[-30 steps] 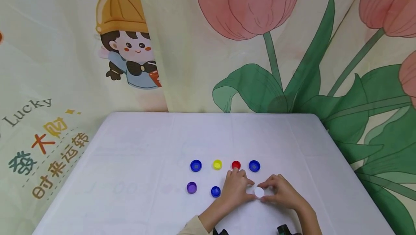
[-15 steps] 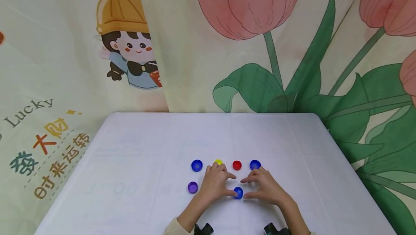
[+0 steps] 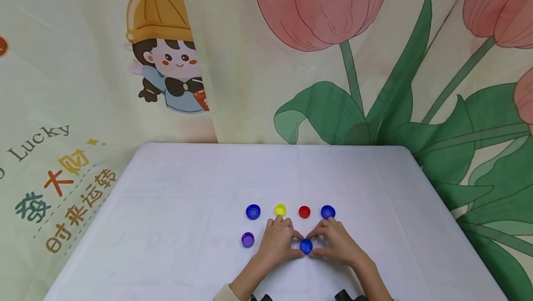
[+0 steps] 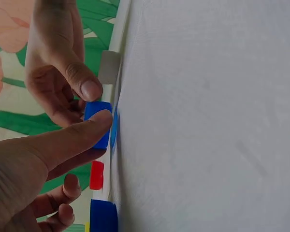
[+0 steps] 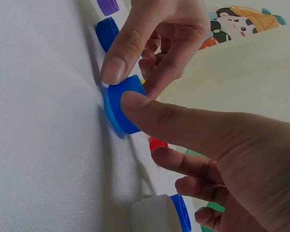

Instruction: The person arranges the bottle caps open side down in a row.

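Observation:
A blue bottle cap [image 3: 306,246] sits on the white table between my two hands. My left hand [image 3: 277,241] pinches its left side with thumb and forefinger, and my right hand [image 3: 336,243] pinches the right side the same way. Both thumbs press the near side of the cap [image 4: 97,108] in the left wrist view. Beneath the cap [image 5: 123,104], the right wrist view shows a lighter blue edge. A white cap [image 5: 154,215] stands by my right hand, which hides it in the head view. Another blue cap [image 5: 106,34], beyond the left thumb, is likewise hidden from the head camera.
Behind the hands runs a row of caps: blue [image 3: 253,211], yellow [image 3: 280,209], red [image 3: 304,211] and blue [image 3: 328,211]. A purple cap [image 3: 247,240] lies left of my left hand. The white table [image 3: 187,185] meets a printed cloth backdrop [image 3: 233,60].
Both hands have moved left from the white cap to the blue cap. Half a second ago their fingers were spread around it; now the fingertips have come together on its sides.

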A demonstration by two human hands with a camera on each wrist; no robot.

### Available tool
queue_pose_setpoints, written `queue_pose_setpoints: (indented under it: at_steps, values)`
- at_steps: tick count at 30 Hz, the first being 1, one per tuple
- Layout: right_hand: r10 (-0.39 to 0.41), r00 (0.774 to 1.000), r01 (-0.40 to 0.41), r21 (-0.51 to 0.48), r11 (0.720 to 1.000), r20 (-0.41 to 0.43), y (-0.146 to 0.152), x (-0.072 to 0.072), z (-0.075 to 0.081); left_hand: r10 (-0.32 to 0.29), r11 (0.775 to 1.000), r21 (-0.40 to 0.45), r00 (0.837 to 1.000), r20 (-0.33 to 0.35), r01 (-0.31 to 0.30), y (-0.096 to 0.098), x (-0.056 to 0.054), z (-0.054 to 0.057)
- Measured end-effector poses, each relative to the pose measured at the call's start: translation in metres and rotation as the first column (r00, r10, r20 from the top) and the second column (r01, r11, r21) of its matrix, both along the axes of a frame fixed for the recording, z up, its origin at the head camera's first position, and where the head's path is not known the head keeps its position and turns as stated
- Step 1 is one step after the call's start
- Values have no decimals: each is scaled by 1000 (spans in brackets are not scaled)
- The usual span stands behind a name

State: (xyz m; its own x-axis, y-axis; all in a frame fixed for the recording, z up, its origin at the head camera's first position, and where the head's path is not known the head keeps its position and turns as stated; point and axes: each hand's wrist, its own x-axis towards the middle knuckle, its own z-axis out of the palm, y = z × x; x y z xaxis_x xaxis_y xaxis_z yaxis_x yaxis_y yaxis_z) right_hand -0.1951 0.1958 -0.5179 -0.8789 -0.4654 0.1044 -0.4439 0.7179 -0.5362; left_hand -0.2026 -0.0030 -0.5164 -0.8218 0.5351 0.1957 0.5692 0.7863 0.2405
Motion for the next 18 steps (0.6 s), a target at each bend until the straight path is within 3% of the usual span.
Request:
queue_pose_setpoints:
  at_steps: [4,7,9,13,18]
  values:
    - [-29,1000,28,-44,999,-4,0,-1,6,4,999,50,1000,4,-4,-3,-3,4]
    - [-63,998,59,-128,990,-25,0,-1,14,7,986,167,1000,21,-11,-6,-6,10]
    - [-88,995,76,-186,980,-53,-1,-2,21,4,962,272,1000,28,-12,-9,-8,16]
    - [-124,983,82,-278,957,-138,-2,-4,33,-10,892,451,999,36,-8,-13,-11,31]
    - [-135,959,48,-323,945,-250,-3,-3,45,-41,830,558,996,76,-8,-16,-10,50]
